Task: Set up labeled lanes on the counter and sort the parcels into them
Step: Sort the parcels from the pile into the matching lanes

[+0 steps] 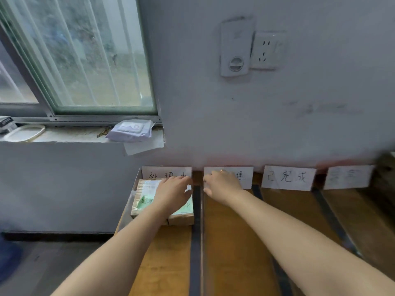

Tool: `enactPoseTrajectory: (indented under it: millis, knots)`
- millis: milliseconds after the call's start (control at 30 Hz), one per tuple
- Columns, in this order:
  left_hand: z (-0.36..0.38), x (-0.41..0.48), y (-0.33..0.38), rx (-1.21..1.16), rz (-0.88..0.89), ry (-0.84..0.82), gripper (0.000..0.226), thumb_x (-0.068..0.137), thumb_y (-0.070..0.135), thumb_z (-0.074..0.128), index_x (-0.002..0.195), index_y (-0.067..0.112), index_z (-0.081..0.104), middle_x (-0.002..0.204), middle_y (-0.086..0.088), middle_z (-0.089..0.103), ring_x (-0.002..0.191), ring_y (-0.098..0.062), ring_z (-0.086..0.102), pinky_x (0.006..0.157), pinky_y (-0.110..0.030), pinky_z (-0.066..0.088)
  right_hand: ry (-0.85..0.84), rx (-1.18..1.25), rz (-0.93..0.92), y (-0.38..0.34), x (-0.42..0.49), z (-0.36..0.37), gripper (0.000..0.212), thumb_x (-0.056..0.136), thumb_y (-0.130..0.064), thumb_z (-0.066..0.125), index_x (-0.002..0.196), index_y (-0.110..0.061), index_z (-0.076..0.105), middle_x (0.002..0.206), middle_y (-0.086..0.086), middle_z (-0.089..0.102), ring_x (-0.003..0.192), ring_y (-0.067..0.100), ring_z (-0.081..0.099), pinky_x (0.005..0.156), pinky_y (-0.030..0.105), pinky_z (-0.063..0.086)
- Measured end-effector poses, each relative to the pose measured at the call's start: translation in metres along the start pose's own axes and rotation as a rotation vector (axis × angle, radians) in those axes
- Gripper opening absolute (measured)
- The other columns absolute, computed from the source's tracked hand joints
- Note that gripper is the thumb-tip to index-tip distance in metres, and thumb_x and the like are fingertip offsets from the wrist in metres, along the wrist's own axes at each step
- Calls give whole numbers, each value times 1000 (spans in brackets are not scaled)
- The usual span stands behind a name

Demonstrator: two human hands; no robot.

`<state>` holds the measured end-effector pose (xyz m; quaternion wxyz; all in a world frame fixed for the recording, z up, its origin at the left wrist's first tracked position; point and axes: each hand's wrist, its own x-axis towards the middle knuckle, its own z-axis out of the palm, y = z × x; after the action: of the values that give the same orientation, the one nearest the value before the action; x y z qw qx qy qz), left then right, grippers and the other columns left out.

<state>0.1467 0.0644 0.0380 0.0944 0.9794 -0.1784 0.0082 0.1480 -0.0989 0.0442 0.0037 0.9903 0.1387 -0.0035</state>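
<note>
Parcel (145, 195): it lies in the far-left lane of the counter (235, 242), directly under the left palm, with its near edge toward the wrist.
Left hand (173, 193): it is laid flat on the parcel's top with the fingers straight. Nothing is gripped; the box is only pressed.
First label card (166, 174): it is propped at the wall just beyond the left fingertips. The green sticker on the parcel appears to carry matching characters, so the lane is judged correct.
Tape strip (196, 231): it runs between the two hands, just right of the left fingertips. The parcel is best squared to it with a flat push, not a lift, and kept off the strip.
Right hand (222, 184): it is held over the second lane with the fingers bent toward the strip. Whether anything is pinched cannot be told.
Second label card (241, 178): it is partly hidden behind the right hand and should be left upright and readable.
Third label card (288, 177): it stands to the right of the right hand, apart from it.
Fourth label card (348, 177): it stands farthest right of that hand, and its writing is too blurred to read.
</note>
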Motion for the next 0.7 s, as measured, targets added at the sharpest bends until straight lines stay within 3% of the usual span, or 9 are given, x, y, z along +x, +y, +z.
enactPoseTrajectory:
  millis: [167, 300, 467, 567, 700]
  knots:
    - [-14, 6, 84, 67, 137, 53, 25, 98, 34, 46, 121, 26, 52, 123, 6, 61, 114, -19, 54, 96, -35, 39, 50, -21, 111, 71, -68, -18, 29, 99, -23, 41, 121, -17, 58, 121, 6, 59, 111, 27, 54, 91, 42, 43]
    - [-11, 4, 184, 112, 237, 69, 26, 98, 35, 45, 121, 25, 49, 122, 4, 61, 114, -20, 54, 96, -36, 37, 91, -94, 215, 154, -153, -28, 32, 99, -29, 43, 126, -17, 56, 125, 8, 57, 113, 29, 53, 91, 41, 43]
    - [9, -6, 317, 140, 316, 81, 24, 97, 31, 41, 116, 21, 51, 115, 1, 63, 105, -23, 58, 85, -35, 40, 98, -121, 348, 253, -263, -38, 31, 98, -33, 47, 123, -16, 56, 122, 7, 59, 111, 28, 56, 84, 39, 46]
    - [25, -7, 401, 93, 376, 86, 25, 96, 32, 41, 115, 21, 52, 114, 0, 63, 105, -22, 59, 87, -37, 43, 90, -110, 453, 317, -328, -42, 33, 97, -32, 48, 124, -17, 56, 124, 8, 58, 117, 30, 54, 89, 41, 45]
    - [40, 4, 478, 83, 485, 91, 19, 95, 34, 44, 104, 21, 55, 96, 3, 64, 89, -17, 61, 81, -34, 48, 53, -71, 533, 381, -386, -43, 32, 97, -33, 46, 125, -19, 54, 125, 6, 55, 120, 30, 50, 92, 42, 45]
